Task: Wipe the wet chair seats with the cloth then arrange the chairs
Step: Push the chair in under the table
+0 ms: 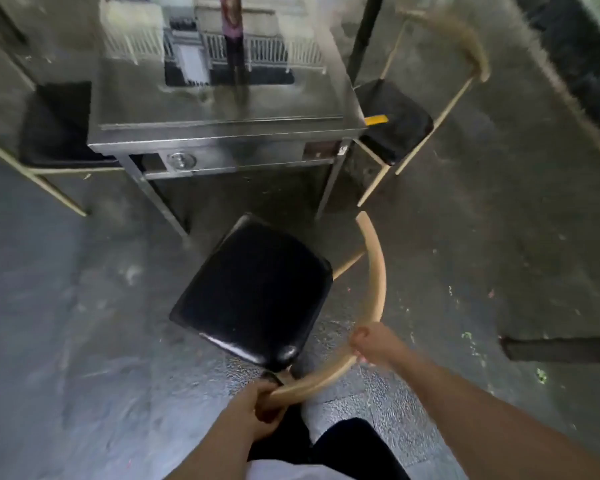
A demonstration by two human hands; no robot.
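— What do you have in the centre of the frame?

— I see a chair with a glossy black padded seat point(253, 292) and a curved pale wooden backrest point(368, 306), standing on the wet grey floor point(84, 306) just below the shiny metal tabletop point(222, 98).

— And the hands?

— My left hand point(257, 410), at the lower middle, has its fingers curled round the near end of the backrest. My right hand point(371, 342), lower right of centre, grips the same rail further along.

— Other chairs?

— A second black-seated chair point(395, 119) sits at the tabletop's right edge, upper right; a third black seat point(56, 126) is tucked at its left, upper left. I can't make out a cloth; the view is blurred.
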